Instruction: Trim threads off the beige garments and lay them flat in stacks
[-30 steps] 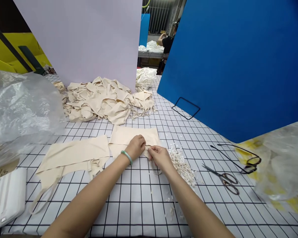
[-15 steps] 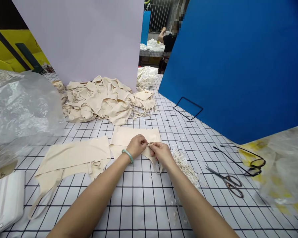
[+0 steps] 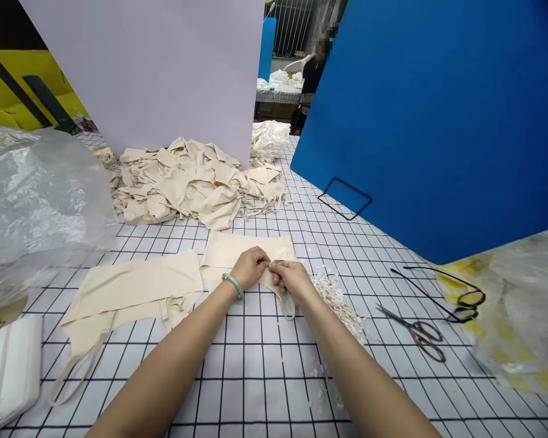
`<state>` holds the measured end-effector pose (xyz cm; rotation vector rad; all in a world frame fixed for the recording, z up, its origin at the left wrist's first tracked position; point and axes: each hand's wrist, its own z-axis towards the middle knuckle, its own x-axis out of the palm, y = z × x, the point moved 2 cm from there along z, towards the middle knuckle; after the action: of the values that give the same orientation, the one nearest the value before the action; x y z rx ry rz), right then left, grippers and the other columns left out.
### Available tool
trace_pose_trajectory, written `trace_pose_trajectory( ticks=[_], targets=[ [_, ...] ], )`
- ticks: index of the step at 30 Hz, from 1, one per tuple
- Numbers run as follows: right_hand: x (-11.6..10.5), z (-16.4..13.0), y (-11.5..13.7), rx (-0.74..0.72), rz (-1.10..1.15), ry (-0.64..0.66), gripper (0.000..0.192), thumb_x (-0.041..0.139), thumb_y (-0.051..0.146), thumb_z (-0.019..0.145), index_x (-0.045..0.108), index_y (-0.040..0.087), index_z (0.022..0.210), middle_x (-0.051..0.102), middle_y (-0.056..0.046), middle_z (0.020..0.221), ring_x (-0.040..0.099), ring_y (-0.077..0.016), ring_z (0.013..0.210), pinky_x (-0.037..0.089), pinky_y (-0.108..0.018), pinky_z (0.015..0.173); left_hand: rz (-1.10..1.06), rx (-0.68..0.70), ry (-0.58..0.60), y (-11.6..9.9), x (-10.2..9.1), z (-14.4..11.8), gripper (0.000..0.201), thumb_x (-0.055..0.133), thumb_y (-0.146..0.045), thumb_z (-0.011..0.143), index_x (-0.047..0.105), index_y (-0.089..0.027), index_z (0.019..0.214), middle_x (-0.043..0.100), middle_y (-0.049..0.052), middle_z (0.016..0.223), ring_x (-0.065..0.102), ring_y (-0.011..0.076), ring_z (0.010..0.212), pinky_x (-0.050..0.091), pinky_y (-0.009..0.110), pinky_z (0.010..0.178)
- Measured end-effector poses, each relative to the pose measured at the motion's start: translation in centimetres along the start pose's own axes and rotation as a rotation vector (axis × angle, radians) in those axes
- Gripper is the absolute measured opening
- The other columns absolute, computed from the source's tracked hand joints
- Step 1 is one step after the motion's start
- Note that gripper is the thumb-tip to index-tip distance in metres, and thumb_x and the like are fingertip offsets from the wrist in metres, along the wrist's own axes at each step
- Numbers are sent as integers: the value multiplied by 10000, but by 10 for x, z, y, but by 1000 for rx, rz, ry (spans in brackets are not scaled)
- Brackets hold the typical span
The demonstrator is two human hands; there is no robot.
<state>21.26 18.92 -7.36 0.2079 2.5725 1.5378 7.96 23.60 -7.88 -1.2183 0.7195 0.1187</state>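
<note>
Gridded table (image 3: 256, 377) below, cream garment (image 3: 237, 249) flat at centre. Left hand (image 3: 250, 267) and right hand (image 3: 290, 280) touching, both pinched on its near edge; strap (image 3: 288, 307) trailing toward body.

Almost nothing in the head view can be read. The only writing is a dark handwritten mark on a brown piece of card (image 3: 0, 316) at the left edge of the desk (image 3: 256, 377), partly tucked under the clear plastic sheet (image 3: 36, 201). Only the ends of a few strokes show, and they cannot be made out as definite digits or letters. The white ribbed case (image 3: 7, 365) beside the card carries no legible label. The beige fabric pieces, the blue board (image 3: 438, 121) and the pale board (image 3: 164, 73) show no print, brand or number. The scissors (image 3: 415, 331) bear no readable mark.
</note>
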Motion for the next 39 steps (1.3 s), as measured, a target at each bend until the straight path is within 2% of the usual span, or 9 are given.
trace_pose_trajectory(
  ticks=[8,12,16,20,26,30,33,36,39],
  targets=[
    [-7,-15,8,-12,57,-16,209,679,359,713,596,175,658,528,33,466,374,-77,365,352,-225,354,113,45,40,-4,-6,5,183,548,-67,822,696,-172,793,716,46,927,669,165,854,549,288,810],
    [-15,-48,6,-45,23,22,361,682,473,760,601,194,975,616,23,589,533,-133,485,450,-262,481,246,92,75,-11,-9,17,261,469,-108,901,715,-157,973,693,106,1166,615,238,1131,470,394,1024],
    [-23,-90,-13,-140,-93,-12,459,645,463,806,522,229,1182,571,59,604,576,-165,622,470,-293,638,367,102,177,-9,3,23,373,517,-272,935,611,-170,1280,490,119,1491,366,328,1425,258,556,1179],
    [-31,-115,-36,-250,-278,30,281,547,434,882,601,235,1073,640,-27,816,626,-213,819,489,-346,766,460,68,257,0,13,22,562,502,-407,946,438,-195,1462,304,119,1600,218,340,1497,112,612,1205],
    [-49,-56,-2,-602,-848,-362,293,439,421,944,621,204,867,635,-106,897,585,-273,890,459,-404,800,531,47,290,-8,11,24,584,388,-458,985,367,-193,1504,271,96,1615,195,303,1510,134,566,1221],
    [-47,-2,23,-625,-1140,-483,446,355,453,987,628,152,1170,646,-172,1185,540,-327,1148,411,-467,964,541,37,151,-9,-23,28,517,306,-378,1015,408,-152,1469,380,107,1568,255,283,1492,200,535,1216],
    [-41,15,14,-609,-1346,-197,583,295,469,1000,402,165,1485,411,-121,1542,267,-326,1447,185,-553,1158,550,53,-76,-3,-71,14,399,439,-272,955,555,-127,1308,559,145,1411,439,301,1369,338,502,1149],
    [-36,11,6,-513,-1410,-91,642,300,487,993,307,146,1537,294,-106,1608,120,-352,1499,79,-623,1166,567,0,-233,-4,-110,-32,210,475,-225,918,637,-147,1026,671,136,1119,580,283,1104,460,465,989],
    [-12,-15,13,-768,-1280,-142,524,390,403,987,443,149,1442,455,-151,1498,292,-360,1429,157,-616,1142,551,-169,-186,-14,-116,-99,202,522,-336,915,589,-179,807,630,76,876,561,246,869,491,412,782]
  ],
)
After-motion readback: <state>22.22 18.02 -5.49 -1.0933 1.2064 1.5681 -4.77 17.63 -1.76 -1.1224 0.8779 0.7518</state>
